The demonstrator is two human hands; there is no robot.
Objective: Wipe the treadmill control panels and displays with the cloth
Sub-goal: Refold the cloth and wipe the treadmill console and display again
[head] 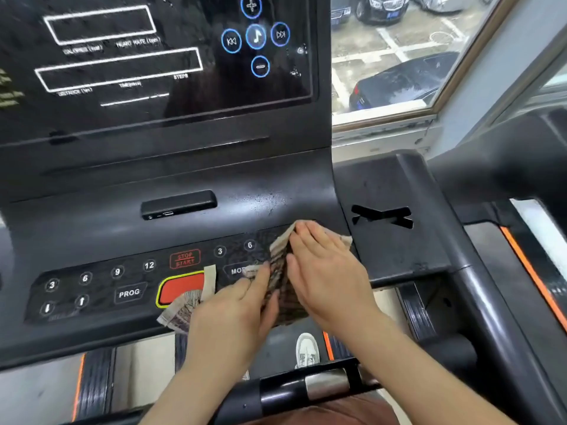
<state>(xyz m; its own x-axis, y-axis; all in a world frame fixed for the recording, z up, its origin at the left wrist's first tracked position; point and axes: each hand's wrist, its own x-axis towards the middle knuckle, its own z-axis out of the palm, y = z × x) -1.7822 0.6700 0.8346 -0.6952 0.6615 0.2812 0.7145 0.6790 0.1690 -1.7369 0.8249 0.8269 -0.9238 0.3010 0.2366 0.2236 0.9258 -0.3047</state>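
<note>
A brown and beige patterned cloth (283,289) lies on the right half of the treadmill's lower control panel (101,286), covering the buttons right of the "6". My right hand (325,268) presses flat on the cloth with straight fingers. My left hand (242,302) rests on the cloth's left part, fingers straight, a loose end of the cloth trailing over the red stop button (179,289). Above, the dark display (153,65) shows white frames and blue round music buttons.
A black side tray with an X-shaped slot (382,217) sits right of the panel. A front handlebar with a metal sensor (325,383) crosses below my arms. My white shoe (306,349) stands on the belt. A window (399,56) overlooks parked cars.
</note>
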